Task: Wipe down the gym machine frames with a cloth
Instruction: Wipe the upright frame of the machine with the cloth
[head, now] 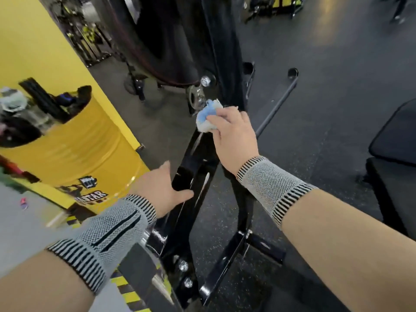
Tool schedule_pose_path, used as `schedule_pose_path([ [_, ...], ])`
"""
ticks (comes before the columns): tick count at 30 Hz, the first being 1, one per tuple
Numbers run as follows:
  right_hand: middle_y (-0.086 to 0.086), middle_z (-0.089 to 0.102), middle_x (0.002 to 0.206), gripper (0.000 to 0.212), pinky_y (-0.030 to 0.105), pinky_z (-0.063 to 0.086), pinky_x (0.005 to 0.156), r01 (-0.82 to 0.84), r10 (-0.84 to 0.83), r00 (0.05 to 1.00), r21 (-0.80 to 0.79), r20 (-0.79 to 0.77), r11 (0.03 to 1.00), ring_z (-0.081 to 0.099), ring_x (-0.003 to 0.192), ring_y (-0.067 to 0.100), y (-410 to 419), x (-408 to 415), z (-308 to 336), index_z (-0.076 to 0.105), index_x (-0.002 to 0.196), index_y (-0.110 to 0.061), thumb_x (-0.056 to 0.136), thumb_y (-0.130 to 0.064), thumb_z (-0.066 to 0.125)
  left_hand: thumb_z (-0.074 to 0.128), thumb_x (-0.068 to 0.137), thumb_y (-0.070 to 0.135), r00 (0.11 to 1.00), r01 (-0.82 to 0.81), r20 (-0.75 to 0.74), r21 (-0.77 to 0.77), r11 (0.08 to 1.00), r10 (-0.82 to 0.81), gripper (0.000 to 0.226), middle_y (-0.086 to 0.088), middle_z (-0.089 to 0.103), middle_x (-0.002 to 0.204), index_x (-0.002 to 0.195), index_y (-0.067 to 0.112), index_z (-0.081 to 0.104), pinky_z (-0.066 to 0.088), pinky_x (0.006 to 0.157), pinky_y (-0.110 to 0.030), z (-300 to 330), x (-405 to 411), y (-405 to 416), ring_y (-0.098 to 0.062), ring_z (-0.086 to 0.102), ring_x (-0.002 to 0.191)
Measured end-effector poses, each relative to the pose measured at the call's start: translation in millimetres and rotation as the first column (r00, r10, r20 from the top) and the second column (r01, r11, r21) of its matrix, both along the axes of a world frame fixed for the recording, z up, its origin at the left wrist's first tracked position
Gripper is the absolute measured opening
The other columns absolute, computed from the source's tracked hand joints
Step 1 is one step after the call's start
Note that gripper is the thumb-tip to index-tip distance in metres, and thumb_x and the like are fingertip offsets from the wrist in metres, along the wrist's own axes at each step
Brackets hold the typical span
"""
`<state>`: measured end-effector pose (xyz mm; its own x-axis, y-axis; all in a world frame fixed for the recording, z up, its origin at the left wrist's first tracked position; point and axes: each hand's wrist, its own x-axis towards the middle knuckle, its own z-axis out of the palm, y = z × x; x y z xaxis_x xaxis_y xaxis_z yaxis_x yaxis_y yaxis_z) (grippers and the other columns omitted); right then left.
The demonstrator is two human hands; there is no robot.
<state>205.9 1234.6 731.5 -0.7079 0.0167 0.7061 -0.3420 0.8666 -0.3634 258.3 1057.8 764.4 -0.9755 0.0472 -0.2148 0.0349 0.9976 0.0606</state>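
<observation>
A glossy black gym machine frame runs from the bottom centre up to a tall upright with a silver bolt. My right hand grips a bunched blue and white cloth and presses it against the frame just below the bolt. My left hand holds the frame's lower slanted bar, thumb on the near side, the fingers wrapped round behind it. Both wrists wear grey knitted bands.
A yellow drum filled with dark items stands at the left against a yellow wall. A black padded bench is at the right. A thin black bar lies over the dark rubber floor. Other machines stand far back.
</observation>
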Motion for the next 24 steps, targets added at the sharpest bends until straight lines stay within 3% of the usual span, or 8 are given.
schedule_pose_path([
  [2,0.006,0.058,0.119,0.028,0.037,0.034,0.091,-0.094,0.065,0.995,0.429,0.082,0.899,0.05,0.102,0.032,-2.1,5.6,3.0,0.065,0.111,-0.014,0.085,-0.007,0.056,0.063,0.081,0.058,0.999,-0.001,0.034,0.005,1.0,0.001,0.048,0.003,0.067,0.106,0.114,0.024,0.059,0.051,0.079,-0.031,-13.1,2.2,-7.1,-0.02,0.063,0.098],
  [3,0.003,0.055,0.122,0.029,0.037,0.036,0.09,-0.133,0.069,0.987,0.509,0.142,0.85,0.046,0.107,0.031,0.7,9.0,9.2,0.061,0.115,-0.015,0.089,-0.011,0.05,0.063,0.081,0.058,1.0,-0.006,0.027,0.023,1.0,0.006,0.04,0.006,0.067,0.096,0.105,0.026,0.061,0.05,0.075,-0.029,-16.4,3.2,-9.2,-0.018,0.062,0.089],
  [9,-0.005,0.045,0.131,0.034,0.035,0.035,0.085,0.042,-0.183,0.964,0.567,0.194,0.823,0.036,0.112,0.028,0.4,10.5,45.5,0.054,0.123,-0.017,0.093,-0.016,0.039,0.062,0.077,0.061,1.0,-0.016,0.001,0.15,0.989,0.016,0.039,0.01,0.065,0.088,0.098,0.029,0.06,0.053,0.079,-0.032,-23.6,5.6,-16.1,-0.016,0.062,0.084],
  [14,-0.007,0.049,0.115,0.029,0.037,0.042,0.09,-0.364,0.063,0.908,0.703,0.415,0.611,0.038,0.106,0.024,-32.5,41.6,18.9,0.05,0.118,-0.02,0.09,-0.017,0.042,0.061,0.081,0.058,0.999,0.008,-0.042,0.178,0.984,-0.001,0.041,0.012,0.06,0.085,0.105,0.027,0.052,0.049,0.07,-0.027,-26.8,7.4,-22.0,-0.012,0.058,0.078],
  [18,-0.008,0.055,0.111,0.028,0.034,0.039,0.089,0.005,-0.261,0.934,0.724,0.243,0.69,0.037,0.114,0.023,-15.4,12.2,50.7,0.057,0.114,-0.025,0.089,-0.017,0.046,0.061,0.081,0.059,0.997,0.033,-0.069,0.233,0.972,-0.018,0.043,0.01,0.063,0.092,0.108,0.026,0.053,0.053,0.076,-0.03,-31.9,7.1,-24.3,-0.013,0.06,0.081],
  [20,-0.004,0.055,0.117,0.032,0.035,0.038,0.092,0.076,-0.353,0.906,0.73,0.234,0.679,0.038,0.118,0.024,-20.9,9.9,52.6,0.053,0.121,-0.019,0.091,-0.018,0.042,0.06,0.082,0.059,0.997,0.049,-0.075,0.243,0.969,-0.032,0.043,0.01,0.063,0.093,0.109,0.026,0.051,0.052,0.076,-0.03,-33.2,7.3,-26.2,-0.013,0.06,0.081],
  [22,0.001,0.049,0.129,0.041,0.037,0.036,0.101,-0.072,-0.249,0.915,0.735,0.318,0.674,0.037,0.124,0.025,-36.4,24.7,36.2,0.04,0.133,-0.013,0.093,-0.018,0.04,0.06,0.082,0.059,0.996,0.052,-0.08,0.258,0.965,-0.032,0.043,0.01,0.062,0.09,0.107,0.026,0.051,0.05,0.073,-0.029,-35.0,6.3,-29.0,-0.013,0.059,0.079],
  [24,0.003,0.04,0.138,0.049,0.04,0.027,0.112,-0.28,-0.085,0.914,0.77,0.396,0.573,0.03,0.132,0.024,-47.2,52.1,20.3,0.029,0.141,-0.012,0.094,-0.017,0.04,0.059,0.082,0.06,0.995,0.07,-0.091,0.245,0.967,-0.048,0.044,0.01,0.061,0.089,0.106,0.024,0.051,0.047,0.07,-0.029,-36.0,5.4,-30.5,-0.013,0.057,0.079],
])
